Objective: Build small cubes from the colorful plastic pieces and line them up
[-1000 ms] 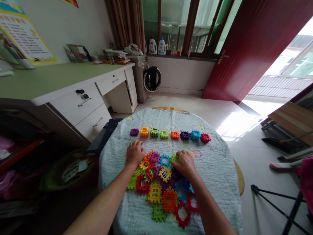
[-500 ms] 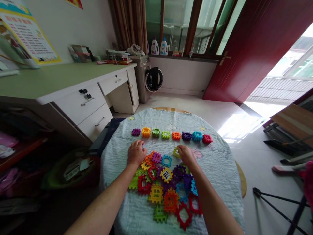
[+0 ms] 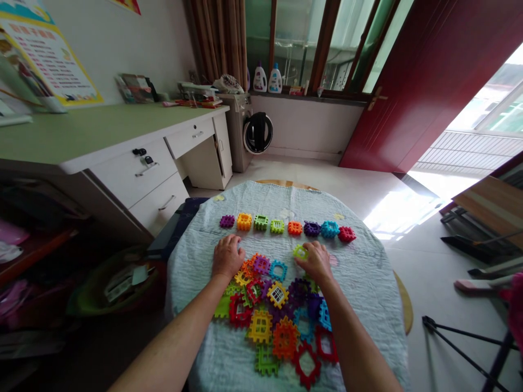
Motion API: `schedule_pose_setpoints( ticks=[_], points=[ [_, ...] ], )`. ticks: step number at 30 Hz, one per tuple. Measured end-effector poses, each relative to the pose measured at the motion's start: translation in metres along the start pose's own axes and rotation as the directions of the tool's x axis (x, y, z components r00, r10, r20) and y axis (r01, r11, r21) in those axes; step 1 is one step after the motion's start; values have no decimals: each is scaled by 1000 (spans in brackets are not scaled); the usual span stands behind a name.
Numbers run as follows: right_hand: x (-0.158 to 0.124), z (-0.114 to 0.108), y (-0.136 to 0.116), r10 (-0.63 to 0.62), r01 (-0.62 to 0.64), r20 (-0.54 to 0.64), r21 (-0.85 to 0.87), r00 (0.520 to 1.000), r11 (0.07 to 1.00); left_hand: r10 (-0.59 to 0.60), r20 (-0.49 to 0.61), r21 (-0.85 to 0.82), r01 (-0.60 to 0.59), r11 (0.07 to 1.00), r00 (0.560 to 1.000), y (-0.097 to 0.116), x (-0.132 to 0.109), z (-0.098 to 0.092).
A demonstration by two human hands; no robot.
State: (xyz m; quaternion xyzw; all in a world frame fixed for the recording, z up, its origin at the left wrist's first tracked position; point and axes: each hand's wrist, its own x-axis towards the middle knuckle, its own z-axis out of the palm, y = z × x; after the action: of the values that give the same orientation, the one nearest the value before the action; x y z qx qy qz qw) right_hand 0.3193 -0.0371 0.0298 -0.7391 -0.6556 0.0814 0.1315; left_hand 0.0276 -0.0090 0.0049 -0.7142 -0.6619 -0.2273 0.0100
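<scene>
My right hand (image 3: pixel 317 261) grips a yellow-green interlocking block piece (image 3: pixel 299 251) between thumb and fingers, just above the cloth. My left hand (image 3: pixel 227 255) lies palm down on the cloth with nothing visible in it, its fingers loosely extended. Below and between both hands spreads a loose pile of notched square pieces, among them a yellow window piece (image 3: pixel 278 294), an orange piece (image 3: pixel 285 338), a blue frame (image 3: pixel 278 270) and a red frame (image 3: pixel 307 366). Beyond the hands, several assembled block cubes stand in a row, from a purple one (image 3: pixel 227 221) to a red one (image 3: pixel 347 234).
A pale blue cloth (image 3: pixel 359 305) covers the round table. At left stands a desk (image 3: pixel 122 128) with drawers; behind it are a washing machine (image 3: pixel 239 130) with its door ajar and detergent bottles (image 3: pixel 275 79). Black tripod legs (image 3: pixel 457 337) stand on the floor at right.
My right hand has turned slightly and its fingers have spread further over the yellow-green piece, which shows more to the left. My left hand stays put.
</scene>
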Motion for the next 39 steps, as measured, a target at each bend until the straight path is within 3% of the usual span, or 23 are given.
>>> schedule_pose_setpoints(
  ticks=[4, 9, 16, 30, 34, 39],
  points=[
    [8, -16, 45, 73, -53, -138, 142, 988, 988, 2, -3, -2, -2, 1000, 1000, 0, 0, 1],
    [-1, -15, 71, -13, 26, -87, 154, 996, 988, 1, -1, -3, -1, 1000, 1000, -1, 0, 1],
    [-13, 4, 54, -17, 17, 11, 65, 1000, 998, 4, 2, 8, -4, 1000, 1000, -1, 0, 2],
    [-11, -7, 46, -20, 20, 70, -9, 997, 1000, -20, 16, -15, 20, 1000, 1000, 1, 0, -1],
    [6, -19, 19, -81, 80, 35, 13, 996, 997, -17, 23, -14, 17, 1000, 1000, 2, 0, -3],
    [53, -28, -37, -206, 205, 38, 29, 978, 978, -42, 48, -14, 42, 999, 998, 4, 0, -6]
  ],
)
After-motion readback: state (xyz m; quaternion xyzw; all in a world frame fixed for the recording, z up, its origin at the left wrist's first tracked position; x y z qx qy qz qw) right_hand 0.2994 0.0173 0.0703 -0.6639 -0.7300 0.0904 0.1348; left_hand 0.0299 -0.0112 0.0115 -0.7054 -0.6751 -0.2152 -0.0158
